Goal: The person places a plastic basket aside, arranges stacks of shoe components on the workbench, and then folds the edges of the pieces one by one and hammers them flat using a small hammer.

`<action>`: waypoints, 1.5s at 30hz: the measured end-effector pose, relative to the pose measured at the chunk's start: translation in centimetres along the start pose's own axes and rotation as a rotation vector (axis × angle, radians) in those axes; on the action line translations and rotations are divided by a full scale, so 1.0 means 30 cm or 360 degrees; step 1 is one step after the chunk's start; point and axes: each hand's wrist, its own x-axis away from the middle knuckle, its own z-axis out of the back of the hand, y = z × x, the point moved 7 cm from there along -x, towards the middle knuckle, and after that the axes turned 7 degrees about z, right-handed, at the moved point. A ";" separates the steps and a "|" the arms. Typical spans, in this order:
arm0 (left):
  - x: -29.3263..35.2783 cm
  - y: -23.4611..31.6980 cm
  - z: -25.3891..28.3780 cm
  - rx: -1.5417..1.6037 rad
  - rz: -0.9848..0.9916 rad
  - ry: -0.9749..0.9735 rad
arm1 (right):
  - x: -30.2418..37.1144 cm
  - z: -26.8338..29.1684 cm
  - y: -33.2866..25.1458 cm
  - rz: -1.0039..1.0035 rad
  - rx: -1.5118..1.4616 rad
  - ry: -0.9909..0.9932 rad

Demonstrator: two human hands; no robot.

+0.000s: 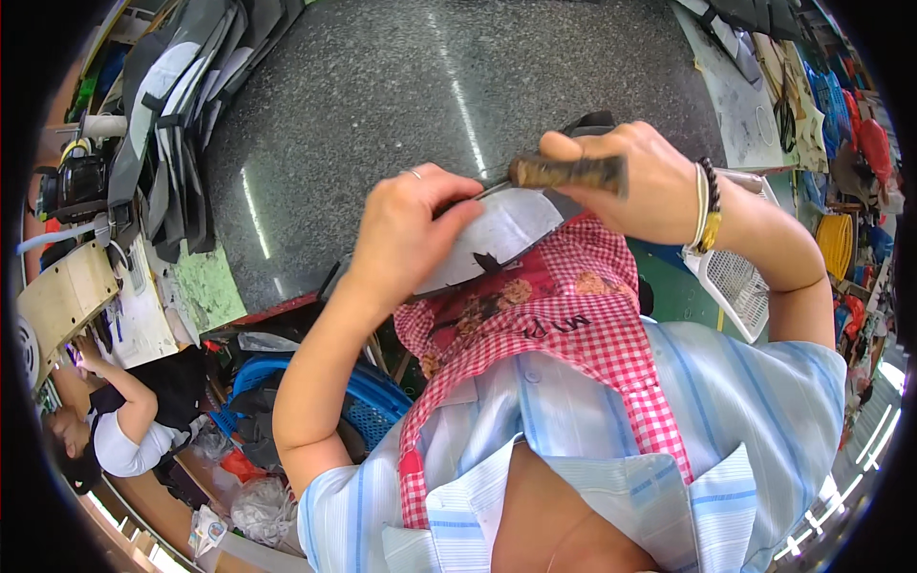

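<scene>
At the front edge of the dark speckled table, a grey-white sheet piece with a black border lies partly over my apron. My left hand pinches its upper edge between thumb and fingers. My right hand is closed round a tool with a worn, brown-stained handle. A thin dark length runs from the handle's left end toward my left fingertips; whether it is the tool's shaft or the sheet's edge I cannot tell. Part of the handle is hidden by my right hand.
Similar black-and-grey pieces hang in a stack at the left; more lie at the far right. A blue plastic basket stands below the table's left front. A white perforated rack is at my right. Another person works at lower left.
</scene>
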 end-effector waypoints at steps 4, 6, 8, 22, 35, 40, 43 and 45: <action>0.087 0.062 -0.016 -0.0605 -0.0637 0.0371 | -0.041 0.032 -0.027 0.0137 -0.0036 0.0156; 0.103 0.065 0.003 -0.0583 -0.0648 0.0414 | -0.049 -0.048 -0.046 -0.0008 -0.0095 -0.0104; 0.091 0.025 0.053 -0.0426 -0.0553 0.0295 | -0.069 -0.003 -0.087 0.0134 -0.0057 -0.0005; 0.194 -0.028 0.111 -0.0632 -0.0793 0.0295 | -0.167 -0.090 -0.169 0.0350 -0.0021 -0.0170; 0.019 0.044 0.008 -0.0710 -0.0715 0.0163 | -0.024 0.058 0.057 -0.0149 0.0051 0.0180; 0.040 0.066 0.016 -0.0840 -0.0942 0.0245 | -0.059 0.006 -0.030 -0.0189 -0.0224 -0.0132; 0.042 0.023 0.055 -0.0756 -0.0866 0.0049 | -0.076 -0.023 -0.022 -0.0001 0.0035 -0.0048; 0.055 0.035 0.050 -0.0976 -0.0886 0.0059 | -0.090 0.015 -0.005 0.0002 -0.0126 0.0180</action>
